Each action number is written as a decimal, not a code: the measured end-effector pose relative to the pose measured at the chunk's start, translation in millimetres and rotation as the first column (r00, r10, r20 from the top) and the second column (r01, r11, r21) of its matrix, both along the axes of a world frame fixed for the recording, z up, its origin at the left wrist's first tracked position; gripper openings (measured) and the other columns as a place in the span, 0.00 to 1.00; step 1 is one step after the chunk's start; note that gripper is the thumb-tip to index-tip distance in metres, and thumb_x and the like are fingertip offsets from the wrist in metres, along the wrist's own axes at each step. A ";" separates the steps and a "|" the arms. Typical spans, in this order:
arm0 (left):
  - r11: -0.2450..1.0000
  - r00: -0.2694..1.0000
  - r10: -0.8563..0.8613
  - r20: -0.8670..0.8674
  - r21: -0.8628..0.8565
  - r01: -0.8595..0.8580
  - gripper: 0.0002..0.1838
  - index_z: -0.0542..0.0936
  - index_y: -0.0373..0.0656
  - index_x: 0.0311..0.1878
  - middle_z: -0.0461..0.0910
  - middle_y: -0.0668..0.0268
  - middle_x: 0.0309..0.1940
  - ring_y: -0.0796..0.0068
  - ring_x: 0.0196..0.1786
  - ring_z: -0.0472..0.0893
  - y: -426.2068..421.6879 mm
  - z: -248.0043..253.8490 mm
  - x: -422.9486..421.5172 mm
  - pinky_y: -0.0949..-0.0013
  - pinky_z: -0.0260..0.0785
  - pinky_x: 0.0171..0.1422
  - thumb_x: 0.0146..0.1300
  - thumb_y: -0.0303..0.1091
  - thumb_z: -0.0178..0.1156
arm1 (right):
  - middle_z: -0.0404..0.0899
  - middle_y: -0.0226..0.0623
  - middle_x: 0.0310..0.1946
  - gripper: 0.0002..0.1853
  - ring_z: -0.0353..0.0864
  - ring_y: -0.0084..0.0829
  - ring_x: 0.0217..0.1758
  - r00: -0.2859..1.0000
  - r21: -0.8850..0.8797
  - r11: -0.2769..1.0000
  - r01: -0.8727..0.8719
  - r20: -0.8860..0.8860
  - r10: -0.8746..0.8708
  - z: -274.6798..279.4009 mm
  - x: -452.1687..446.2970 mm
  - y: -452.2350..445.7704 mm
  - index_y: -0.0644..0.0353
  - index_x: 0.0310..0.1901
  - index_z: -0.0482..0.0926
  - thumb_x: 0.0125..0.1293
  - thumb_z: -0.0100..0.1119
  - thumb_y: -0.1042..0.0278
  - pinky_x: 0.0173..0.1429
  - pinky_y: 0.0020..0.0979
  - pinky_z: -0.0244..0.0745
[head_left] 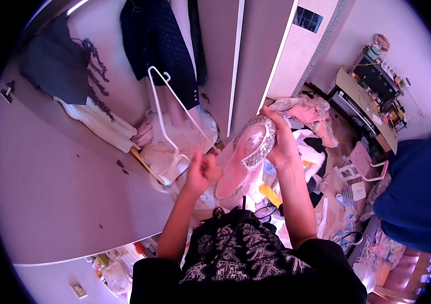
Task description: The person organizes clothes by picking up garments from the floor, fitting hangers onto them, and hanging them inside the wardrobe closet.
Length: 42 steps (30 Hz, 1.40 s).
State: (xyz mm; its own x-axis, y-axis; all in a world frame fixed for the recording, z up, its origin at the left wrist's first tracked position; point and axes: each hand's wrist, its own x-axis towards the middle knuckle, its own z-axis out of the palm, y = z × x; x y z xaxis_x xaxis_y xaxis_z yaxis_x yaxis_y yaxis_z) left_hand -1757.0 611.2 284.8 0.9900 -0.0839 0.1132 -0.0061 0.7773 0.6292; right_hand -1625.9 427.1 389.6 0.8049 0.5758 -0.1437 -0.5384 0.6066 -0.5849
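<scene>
My left hand (203,173) is closed around the lower end of a white clothes hanger (157,109), which points up and away from me. In my right hand (282,142) is a pale pink, sheer garment (233,172) with a sparkly silver trim (268,139). The fingers are wrapped round its trimmed edge, and the rest hangs down between my two hands. The hanger and the garment are apart. Beyond the hanger, a dark skirt-like garment (159,45) hangs in the open wardrobe.
A grey garment (58,61) and a cream one (99,124) hang at the left. Pale clothing (162,159) lies in the wardrobe bottom. Heaped clothes (307,114) cover the floor at right, near a pink chair (360,162), a cluttered desk (347,83) and a blue cover (418,187).
</scene>
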 end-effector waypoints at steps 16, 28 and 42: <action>0.171 0.978 -0.201 -0.048 0.982 0.083 0.12 0.78 0.31 0.43 0.76 0.61 0.24 0.80 0.31 0.73 15.0 9.1 -14.0 0.69 0.67 0.38 0.67 0.33 0.56 | 0.70 0.26 0.20 0.28 0.72 0.22 0.22 0.990 -0.096 0.995 0.003 0.143 0.011 -14.8 10.2 -14.6 0.58 0.51 0.74 0.68 0.52 0.38 0.26 0.23 0.67; 0.195 0.937 0.314 0.153 0.956 -0.221 0.15 0.73 0.39 0.52 0.75 0.66 0.30 0.82 0.29 0.72 6.0 15.1 -14.7 0.74 0.66 0.35 0.63 0.29 0.61 | 0.60 0.27 0.21 0.43 0.61 0.25 0.27 0.864 -0.034 0.996 -0.080 0.496 0.086 10.0 -23.1 -10.4 0.55 0.19 0.60 0.57 0.27 0.13 0.34 0.25 0.57; -0.075 0.778 0.418 0.468 0.872 -0.484 0.22 0.79 0.32 0.41 0.80 0.50 0.35 0.54 0.39 0.80 22.0 24.9 -15.1 0.61 0.72 0.43 0.43 0.11 0.43 | 0.74 0.29 0.35 0.37 0.73 0.19 0.39 0.829 -0.162 0.987 -0.017 0.549 0.104 4.6 -26.9 -23.3 0.64 0.39 0.76 0.50 0.66 0.29 0.42 0.20 0.66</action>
State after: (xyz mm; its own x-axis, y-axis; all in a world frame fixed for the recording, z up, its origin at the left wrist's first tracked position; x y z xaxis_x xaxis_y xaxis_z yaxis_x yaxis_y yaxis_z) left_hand -1772.1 633.1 309.8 0.8564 0.3182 0.4067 -0.1293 -0.6304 0.7654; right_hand -1652.8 403.8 394.2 0.7380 0.6342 0.2305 -0.1304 0.4693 -0.8734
